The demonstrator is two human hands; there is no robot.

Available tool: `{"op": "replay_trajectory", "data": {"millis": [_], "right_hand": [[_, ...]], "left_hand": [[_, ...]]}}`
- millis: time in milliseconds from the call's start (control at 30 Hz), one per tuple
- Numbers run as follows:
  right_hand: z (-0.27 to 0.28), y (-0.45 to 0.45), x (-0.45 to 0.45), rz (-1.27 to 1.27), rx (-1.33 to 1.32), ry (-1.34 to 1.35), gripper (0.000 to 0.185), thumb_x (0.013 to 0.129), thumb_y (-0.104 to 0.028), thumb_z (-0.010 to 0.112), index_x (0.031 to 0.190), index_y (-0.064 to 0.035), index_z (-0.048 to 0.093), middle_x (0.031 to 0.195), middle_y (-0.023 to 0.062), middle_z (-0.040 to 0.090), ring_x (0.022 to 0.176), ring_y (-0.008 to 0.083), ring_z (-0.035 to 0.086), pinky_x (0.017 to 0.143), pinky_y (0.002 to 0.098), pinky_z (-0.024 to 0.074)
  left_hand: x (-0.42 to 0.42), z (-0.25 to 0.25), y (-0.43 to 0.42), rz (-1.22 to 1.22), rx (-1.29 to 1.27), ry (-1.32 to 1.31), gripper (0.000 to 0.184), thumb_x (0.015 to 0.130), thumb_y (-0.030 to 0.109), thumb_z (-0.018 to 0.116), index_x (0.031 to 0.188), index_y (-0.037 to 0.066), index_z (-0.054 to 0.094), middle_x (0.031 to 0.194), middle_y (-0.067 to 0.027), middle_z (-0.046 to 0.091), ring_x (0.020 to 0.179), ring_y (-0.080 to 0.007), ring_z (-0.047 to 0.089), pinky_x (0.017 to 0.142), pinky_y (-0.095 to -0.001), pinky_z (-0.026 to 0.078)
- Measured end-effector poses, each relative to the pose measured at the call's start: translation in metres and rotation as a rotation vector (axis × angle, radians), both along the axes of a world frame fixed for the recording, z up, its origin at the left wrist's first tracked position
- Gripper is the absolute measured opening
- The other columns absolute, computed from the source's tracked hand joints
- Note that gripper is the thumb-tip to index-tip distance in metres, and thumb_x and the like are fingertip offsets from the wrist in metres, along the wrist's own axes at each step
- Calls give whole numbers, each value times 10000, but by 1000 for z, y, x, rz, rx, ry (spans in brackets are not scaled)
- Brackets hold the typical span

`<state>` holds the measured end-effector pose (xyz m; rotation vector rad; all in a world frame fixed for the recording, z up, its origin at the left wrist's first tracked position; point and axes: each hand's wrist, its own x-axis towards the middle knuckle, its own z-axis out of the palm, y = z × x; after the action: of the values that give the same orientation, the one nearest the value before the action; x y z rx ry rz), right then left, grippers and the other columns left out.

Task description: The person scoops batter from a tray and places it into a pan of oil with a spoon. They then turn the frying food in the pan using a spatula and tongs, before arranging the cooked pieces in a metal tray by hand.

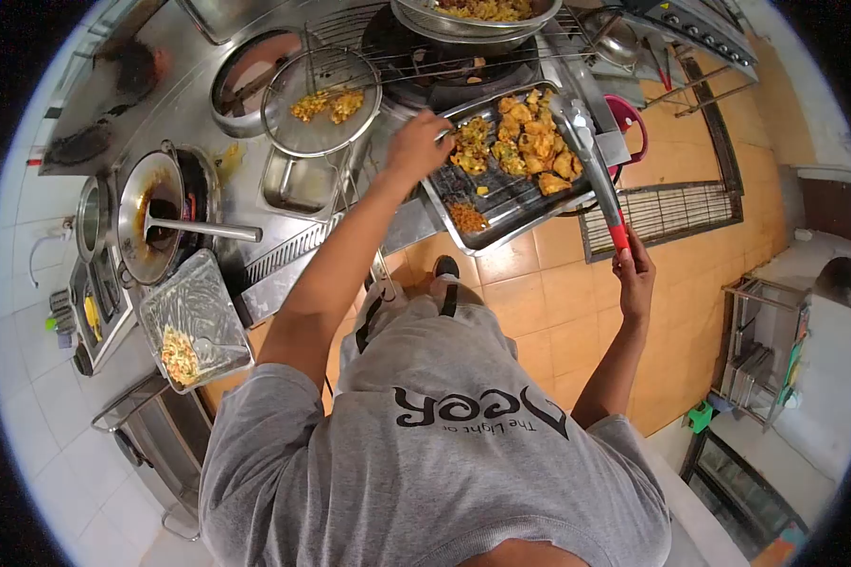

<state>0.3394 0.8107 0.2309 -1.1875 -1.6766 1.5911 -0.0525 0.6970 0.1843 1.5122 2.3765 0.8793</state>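
Observation:
My left hand [418, 146] is closed at the upper left rim of a dark metal tray [442, 200], its fingertips partly hidden. Several golden fried pieces [539, 142] lie toward the right of the tray. A chopped yellow mixture [471, 146] sits near my left fingers, and reddish-brown crumbs [467, 217] fill the near corner. To the right, my right hand [635, 274] grips the red handle of long metal tongs [599, 175], which slant along the tray's right edge. Just left of my left hand, a round mesh strainer [326, 71] holds two yellow clumps [326, 106].
A wok [137, 255] with a ladle [208, 229] stands on the left burner. Below it is a smeared tray [216, 331] with chopped food. A metal colander [492, 33] of food sits on the back stove. A pink bucket [631, 123] stands beyond the tongs.

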Motion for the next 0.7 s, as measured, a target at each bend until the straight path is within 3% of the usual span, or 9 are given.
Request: {"op": "replay_trajectory", "data": {"millis": [167, 400, 533, 700], "right_hand": [[2, -2, 7, 20, 10, 23, 477, 842, -225, 599, 1239, 5, 468, 851, -1, 549, 670, 63, 445, 569, 202, 367], [-7, -2, 20, 29, -56, 48, 471, 846, -207, 593, 1236, 20, 461, 830, 3, 543, 662, 68, 445, 564, 203, 364], [-11, 2, 21, 38, -59, 39, 489, 840, -223, 602, 1240, 18, 458, 838, 2, 542, 657, 65, 439, 561, 202, 363], [-19, 14, 13, 102, -76, 80, 488, 843, -230, 598, 1244, 10, 458, 834, 2, 543, 645, 58, 434, 558, 198, 361]], "left_hand": [[31, -24, 22, -22, -110, 137, 277, 763, 173, 613, 1037, 134, 620, 949, -99, 534, 950, -272, 521, 810, -397, 455], [44, -18, 21, 10, -204, 73, 107, 737, 152, 603, 838, 117, 597, 893, -43, 589, 940, -246, 527, 803, -452, 406], [57, -15, 17, 17, -190, 88, 222, 730, 152, 603, 950, 155, 570, 795, 10, 611, 899, -233, 520, 756, -430, 390], [55, 11, -11, 49, 47, 189, 273, 739, 142, 606, 1006, 167, 555, 792, 34, 614, 848, -218, 516, 737, -399, 376]]}}
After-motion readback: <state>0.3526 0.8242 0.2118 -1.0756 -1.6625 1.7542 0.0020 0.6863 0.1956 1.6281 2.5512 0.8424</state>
